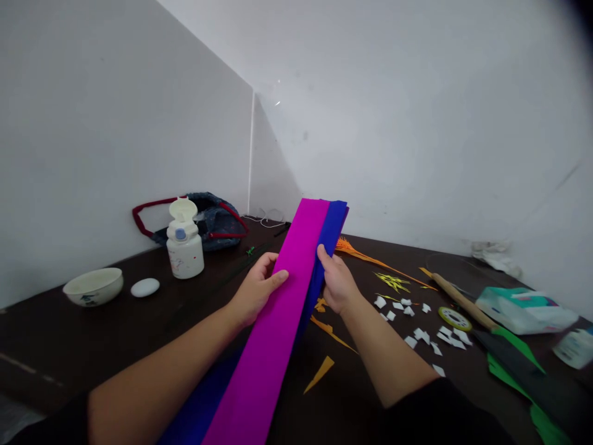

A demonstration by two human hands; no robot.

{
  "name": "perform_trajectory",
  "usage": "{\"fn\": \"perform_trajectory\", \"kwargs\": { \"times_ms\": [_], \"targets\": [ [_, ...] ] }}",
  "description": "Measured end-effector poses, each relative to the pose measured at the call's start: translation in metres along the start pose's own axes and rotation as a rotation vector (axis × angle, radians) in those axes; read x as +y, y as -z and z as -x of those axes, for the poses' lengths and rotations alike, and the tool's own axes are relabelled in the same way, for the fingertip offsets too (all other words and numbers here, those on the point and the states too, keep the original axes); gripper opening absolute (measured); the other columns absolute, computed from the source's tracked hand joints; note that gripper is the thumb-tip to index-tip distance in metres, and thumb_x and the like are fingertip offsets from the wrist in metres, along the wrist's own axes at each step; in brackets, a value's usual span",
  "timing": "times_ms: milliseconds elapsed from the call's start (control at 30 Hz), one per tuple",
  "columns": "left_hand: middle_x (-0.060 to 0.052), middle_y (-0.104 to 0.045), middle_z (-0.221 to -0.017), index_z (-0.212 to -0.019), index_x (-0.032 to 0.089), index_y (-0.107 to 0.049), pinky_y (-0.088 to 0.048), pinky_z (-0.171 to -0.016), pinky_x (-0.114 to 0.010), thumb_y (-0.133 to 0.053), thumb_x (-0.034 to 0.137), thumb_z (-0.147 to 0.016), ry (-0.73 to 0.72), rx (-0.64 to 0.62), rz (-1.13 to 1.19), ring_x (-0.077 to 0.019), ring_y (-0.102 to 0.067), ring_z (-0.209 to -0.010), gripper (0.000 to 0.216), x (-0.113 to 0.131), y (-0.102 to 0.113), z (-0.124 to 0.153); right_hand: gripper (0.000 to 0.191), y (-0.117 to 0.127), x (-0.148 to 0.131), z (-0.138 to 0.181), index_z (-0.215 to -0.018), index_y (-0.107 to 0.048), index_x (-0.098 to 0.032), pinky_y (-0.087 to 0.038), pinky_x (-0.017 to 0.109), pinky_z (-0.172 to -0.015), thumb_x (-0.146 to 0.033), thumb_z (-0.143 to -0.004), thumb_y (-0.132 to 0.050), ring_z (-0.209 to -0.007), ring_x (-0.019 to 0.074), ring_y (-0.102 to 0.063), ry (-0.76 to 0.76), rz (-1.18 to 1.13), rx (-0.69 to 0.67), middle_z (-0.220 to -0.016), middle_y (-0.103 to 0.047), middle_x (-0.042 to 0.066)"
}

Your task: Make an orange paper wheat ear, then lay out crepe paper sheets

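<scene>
A long folded magenta crepe paper strip (278,309) lies over a blue crepe paper strip (331,225), both raised above the dark table (92,346) and pointing away from me. My left hand (254,290) grips the magenta strip's left edge, thumb on top and fingers underneath. My right hand (336,281) pinches the blue strip's right edge, thumb on top.
At the left stand a white bowl (93,285), a small white oval object (145,287), an open white bottle (184,241) and a dark bag with red handles (210,219). At the right lie orange paper slivers (331,334), white paper scraps (419,321), a tape roll (454,319), a tissue pack (523,309) and green paper (519,346).
</scene>
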State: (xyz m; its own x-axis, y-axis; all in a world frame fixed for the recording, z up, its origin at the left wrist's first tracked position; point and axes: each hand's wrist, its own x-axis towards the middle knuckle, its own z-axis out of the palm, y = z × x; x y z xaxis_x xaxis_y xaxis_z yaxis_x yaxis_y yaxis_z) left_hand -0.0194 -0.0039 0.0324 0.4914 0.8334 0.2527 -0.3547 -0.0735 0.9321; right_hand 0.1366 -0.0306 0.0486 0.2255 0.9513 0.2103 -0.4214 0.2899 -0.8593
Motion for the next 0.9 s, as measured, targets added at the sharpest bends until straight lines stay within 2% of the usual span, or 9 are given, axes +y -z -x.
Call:
{"fn": "perform_trajectory", "kwargs": {
  "times_ms": [167, 333, 500, 567, 667, 733, 900],
  "targets": [
    [0.004, -0.063, -0.068, -0.074, 0.019, -0.051, -0.05, -0.055, -0.025, -0.073, 0.026, -0.068, 0.024, 0.056, 0.025, -0.0119, -0.059, -0.055, 0.024, 0.004, 0.002, -0.002, 0.033, 0.001, 0.002, -0.002, -0.095, -0.065, -0.019, -0.054, 0.041, -0.077, -0.045, -0.075, -0.065, -0.086, 0.0266, -0.068, -0.002, -0.003, 0.006, -0.089, -0.074, 0.007],
    [0.001, -0.068, -0.08, -0.084, 0.019, -0.055, -0.053, -0.067, -0.03, -0.077, 0.025, -0.063, 0.015, 0.011, 0.229, -0.0145, -0.064, -0.066, 0.031, 0.01, 0.005, -0.004, 0.027, 0.006, 0.003, -0.005, -0.089, -0.066, -0.018, -0.054, 0.042, -0.074, -0.036, -0.069, -0.07, -0.08, 0.027, -0.068, 0.001, 0.026, 0.042, -0.081, -0.074, 0.006],
    [0.0, -0.068, -0.075, -0.083, 0.018, -0.057, -0.052, -0.064, -0.028, -0.076, 0.024, -0.065, 0.077, -0.037, 0.197, -0.0139, -0.063, -0.062, 0.027, 0.005, 0.001, -0.005, 0.026, -0.002, 0.005, 0.001, -0.084, -0.068, -0.017, -0.053, 0.04, -0.072, -0.027, -0.061, -0.077, -0.074, 0.0263, -0.068, 0.03, 0.087, 0.002, -0.077, -0.074, 0.004],
    [0.0, -0.068, -0.074, -0.083, 0.018, -0.057, -0.052, -0.062, -0.028, -0.074, 0.025, -0.068, 0.105, -0.055, 0.166, -0.0137, -0.063, -0.061, 0.024, 0.001, 0.0, -0.006, 0.022, -0.006, 0.004, 0.002, -0.079, -0.068, -0.017, -0.053, 0.04, -0.07, -0.026, -0.061, -0.077, -0.071, 0.0261, -0.068, 0.049, 0.108, 0.026, -0.071, -0.073, 0.003],
    [0.0, -0.069, -0.076, -0.086, 0.019, -0.058, -0.052, -0.062, -0.029, -0.072, 0.028, -0.07, 0.149, -0.068, 0.123, -0.0143, -0.064, -0.061, 0.024, 0.0, -0.001, -0.008, 0.019, -0.006, -0.001, 0.0, -0.079, -0.067, -0.018, -0.053, 0.039, -0.068, -0.032, -0.067, -0.072, -0.069, 0.0251, -0.068, 0.076, 0.103, 0.097, -0.069, -0.073, 0.002],
    [0.0, -0.069, -0.075, -0.087, 0.019, -0.058, -0.052, -0.06, -0.029, -0.072, 0.032, -0.069, 0.166, -0.073, 0.084, -0.0147, -0.064, -0.059, 0.026, 0.005, -0.003, -0.013, 0.023, -0.003, -0.007, -0.002, -0.083, -0.066, -0.019, -0.053, 0.039, -0.069, -0.039, -0.072, -0.068, -0.071, 0.025, -0.068, 0.081, 0.082, 0.124, -0.074, -0.074, 0.003],
    [-0.002, -0.068, -0.07, -0.082, 0.018, -0.06, -0.052, -0.058, -0.03, -0.074, 0.029, -0.066, 0.176, -0.146, 0.0, -0.0163, -0.064, -0.057, 0.024, 0.035, -0.023, -0.032, 0.037, 0.011, -0.027, -0.004, -0.089, -0.065, -0.019, -0.054, 0.04, -0.07, -0.053, -0.076, -0.06, -0.077, 0.0255, -0.068, 0.084, 0.059, 0.151, -0.083, -0.074, 0.006]
  ]
}}
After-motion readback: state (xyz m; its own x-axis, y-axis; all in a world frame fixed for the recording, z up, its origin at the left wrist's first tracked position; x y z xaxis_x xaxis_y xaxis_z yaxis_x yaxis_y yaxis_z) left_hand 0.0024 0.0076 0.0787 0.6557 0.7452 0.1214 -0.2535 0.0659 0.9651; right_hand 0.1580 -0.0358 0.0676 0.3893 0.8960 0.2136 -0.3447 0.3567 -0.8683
